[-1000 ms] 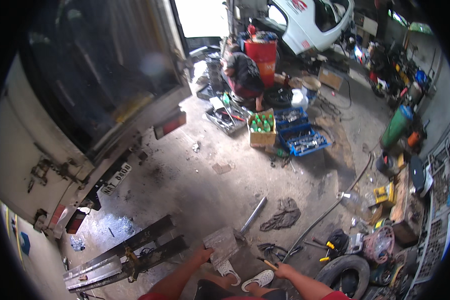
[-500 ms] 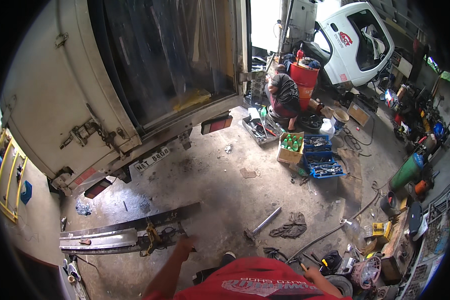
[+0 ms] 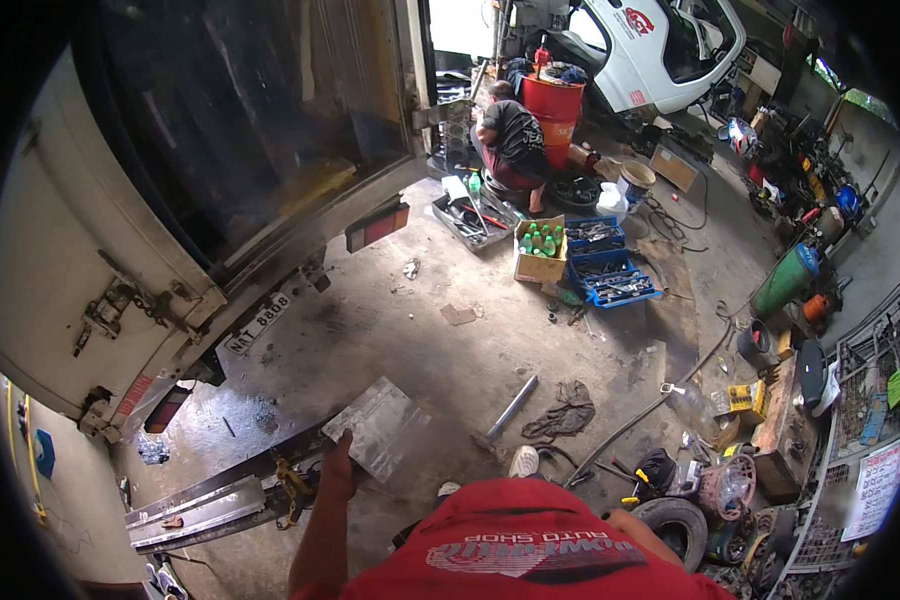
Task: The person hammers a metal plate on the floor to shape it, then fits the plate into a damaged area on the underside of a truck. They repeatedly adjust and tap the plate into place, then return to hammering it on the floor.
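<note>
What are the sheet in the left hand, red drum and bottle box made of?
Sheet: likely bare metal, dull grey, scuffed with pale light-catching patches. Drum: probably painted steel, from its smooth red sheen. Box: apparently cardboard, matte plain tan.

Free floor beyond the metal plate (long-handled tool, dark cloth rightward)

Red shirt with pale lettering

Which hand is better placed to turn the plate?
Left, likely: the left hand grips the plate at one edge. The right hand is well off it, near the tire, partly hidden by the shirt.
</note>
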The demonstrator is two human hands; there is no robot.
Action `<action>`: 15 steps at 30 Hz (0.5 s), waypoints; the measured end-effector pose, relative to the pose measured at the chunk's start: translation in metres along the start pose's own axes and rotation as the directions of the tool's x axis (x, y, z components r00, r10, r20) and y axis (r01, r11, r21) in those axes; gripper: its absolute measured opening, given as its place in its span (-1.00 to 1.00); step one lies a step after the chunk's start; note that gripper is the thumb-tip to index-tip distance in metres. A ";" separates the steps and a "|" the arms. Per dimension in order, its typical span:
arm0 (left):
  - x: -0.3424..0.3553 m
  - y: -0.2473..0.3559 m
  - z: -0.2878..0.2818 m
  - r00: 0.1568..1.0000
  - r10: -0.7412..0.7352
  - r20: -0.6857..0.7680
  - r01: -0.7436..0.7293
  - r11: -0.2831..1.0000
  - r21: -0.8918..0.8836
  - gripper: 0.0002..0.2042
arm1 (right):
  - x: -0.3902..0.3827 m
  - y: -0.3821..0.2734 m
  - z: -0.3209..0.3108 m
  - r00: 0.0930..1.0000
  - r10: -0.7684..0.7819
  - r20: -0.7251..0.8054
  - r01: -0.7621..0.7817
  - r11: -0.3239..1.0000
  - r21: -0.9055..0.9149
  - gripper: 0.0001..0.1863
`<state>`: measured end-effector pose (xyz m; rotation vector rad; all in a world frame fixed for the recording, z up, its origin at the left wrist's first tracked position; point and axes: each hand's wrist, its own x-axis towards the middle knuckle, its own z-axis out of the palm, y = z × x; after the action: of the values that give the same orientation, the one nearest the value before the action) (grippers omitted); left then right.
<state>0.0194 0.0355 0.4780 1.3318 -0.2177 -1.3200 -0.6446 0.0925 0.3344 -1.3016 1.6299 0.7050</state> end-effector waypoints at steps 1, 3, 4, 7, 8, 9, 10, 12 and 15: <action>0.003 0.001 0.006 1.000 -0.006 0.000 0.006 1.000 -0.028 -0.48 | 0.000 -0.008 -0.011 1.000 0.019 -0.007 -0.019 0.999 0.046 -0.63; 0.015 -0.002 0.018 1.000 -0.022 0.007 0.023 0.996 -0.085 -0.48 | 0.006 -0.020 -0.042 0.999 0.053 -0.013 -0.051 0.991 0.122 -0.63; 0.022 -0.003 0.025 0.999 -0.028 0.028 0.031 0.992 -0.121 -0.45 | 0.009 -0.021 -0.057 0.998 0.068 -0.011 -0.066 0.986 0.151 -0.63; 0.024 -0.003 0.044 1.000 -0.024 -0.006 0.022 0.977 -0.212 -0.39 | 0.040 -0.022 -0.112 0.998 0.068 0.016 -0.069 0.990 0.121 -0.63; 0.021 0.009 0.067 0.999 -0.017 -0.044 0.008 0.980 -0.200 -0.37 | 0.044 -0.023 -0.132 0.997 0.075 0.021 -0.077 0.990 0.115 -0.62; 0.015 0.018 0.077 0.995 -0.003 -0.102 -0.018 0.979 -0.204 -0.35 | 0.064 -0.023 -0.150 0.998 0.066 -0.008 -0.066 0.997 0.042 -0.63; 0.018 0.021 0.083 0.995 0.011 -0.095 -0.031 0.977 -0.211 -0.33 | 0.089 -0.011 -0.165 0.997 0.066 -0.048 -0.067 0.998 -0.022 -0.63; 0.017 0.033 0.101 0.998 0.059 -0.036 -0.067 0.951 -0.301 -0.33 | 0.135 0.008 -0.203 0.996 -0.019 -0.090 -0.002 0.973 -0.230 -0.67; 0.013 0.054 0.125 0.993 0.118 -0.023 -0.118 0.911 -0.395 -0.34 | 0.189 0.022 -0.262 0.993 0.068 -0.099 -0.082 0.985 -0.154 -0.73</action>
<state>-0.0410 -0.0611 0.5547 0.9580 -0.0257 -1.1863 -0.7496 -0.2079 0.2740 -1.4098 1.7347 0.8444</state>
